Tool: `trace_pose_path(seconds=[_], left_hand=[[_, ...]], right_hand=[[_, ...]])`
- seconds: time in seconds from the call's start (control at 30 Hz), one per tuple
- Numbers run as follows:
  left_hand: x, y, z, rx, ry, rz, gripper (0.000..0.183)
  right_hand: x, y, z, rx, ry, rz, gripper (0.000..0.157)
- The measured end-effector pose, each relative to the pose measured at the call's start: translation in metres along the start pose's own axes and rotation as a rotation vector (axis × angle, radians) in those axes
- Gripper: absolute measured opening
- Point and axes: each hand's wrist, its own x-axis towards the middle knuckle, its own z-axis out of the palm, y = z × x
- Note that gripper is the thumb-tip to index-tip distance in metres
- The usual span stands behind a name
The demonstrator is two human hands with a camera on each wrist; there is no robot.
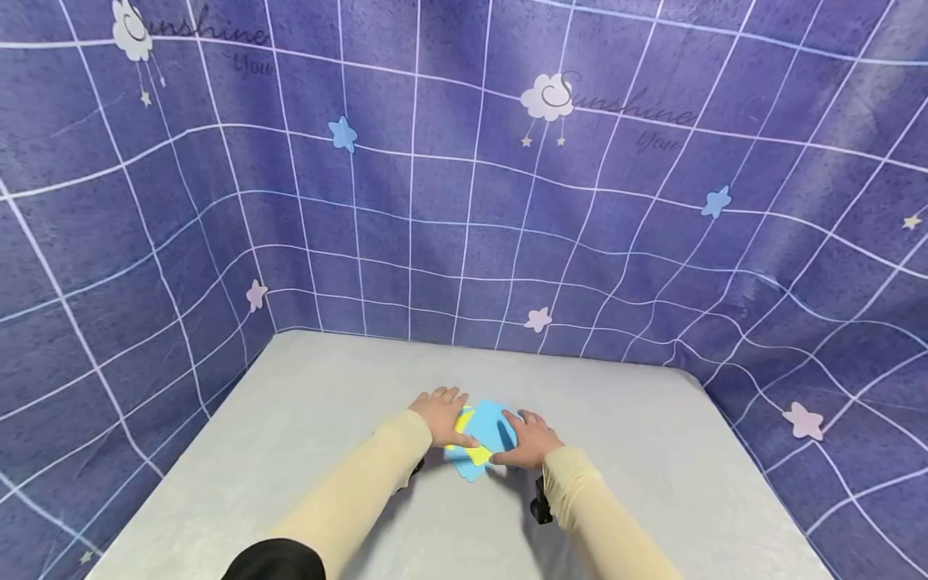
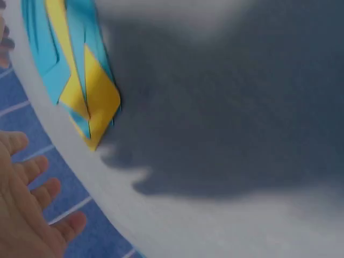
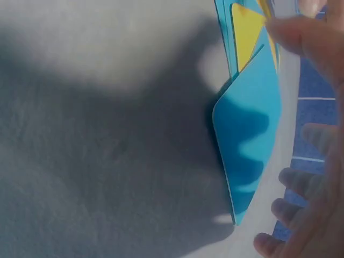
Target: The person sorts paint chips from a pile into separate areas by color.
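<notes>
A loose pile of overlapping blue cards point(image 1: 487, 420) and yellow cards point(image 1: 478, 456) with rounded corners lies on the pale tabletop. At the pile's left side is my left hand point(image 1: 439, 416), fingers spread, its thumb reaching over the cards. My right hand point(image 1: 532, 443) is at the right side, its fingers apart around a blue card. In the left wrist view, the left fingers point(image 2: 45, 188) are spread away from a yellow card point(image 2: 102, 94). The right wrist view has the right thumb point(image 3: 295, 35) by the pile's edge and a blue card point(image 3: 250, 123) in finger shadow; contact is unclear.
A pale grey tabletop point(image 1: 348, 379) surrounds the pile. Purple-blue grid-patterned curtains point(image 1: 435, 185) with stars and clouds hang along its back and sides. Small black devices, such as the wrist mount point(image 1: 540, 507), sit under the cream sleeves point(image 1: 362, 475).
</notes>
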Motion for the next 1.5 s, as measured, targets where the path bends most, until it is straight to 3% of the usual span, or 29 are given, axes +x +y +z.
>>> trace_pose_path(seconds=[0.23,0.53,0.9,1.2,1.5], left_hand=[[0.007,0.017,0.01,0.036,-0.005,0.079,0.107],[0.004,0.036,0.011,0.085,-0.015,0.104,0.104],[0.016,0.032,0.035,0.071,-0.027,0.092,0.108],[0.015,0.035,0.028,0.067,0.009,0.153,0.097],[0.027,0.039,0.025,0.083,0.048,0.217,0.086]], right_hand=[[-0.004,-0.003,0.003,0.026,-0.082,0.048,0.105],[0.003,0.006,0.017,-0.046,-0.064,-0.012,0.098],[0.001,0.001,0.012,-0.038,-0.075,0.032,0.096],[0.005,0.009,0.013,0.008,-0.05,0.043,0.096],[0.013,0.01,0.007,0.03,0.025,0.044,0.095]])
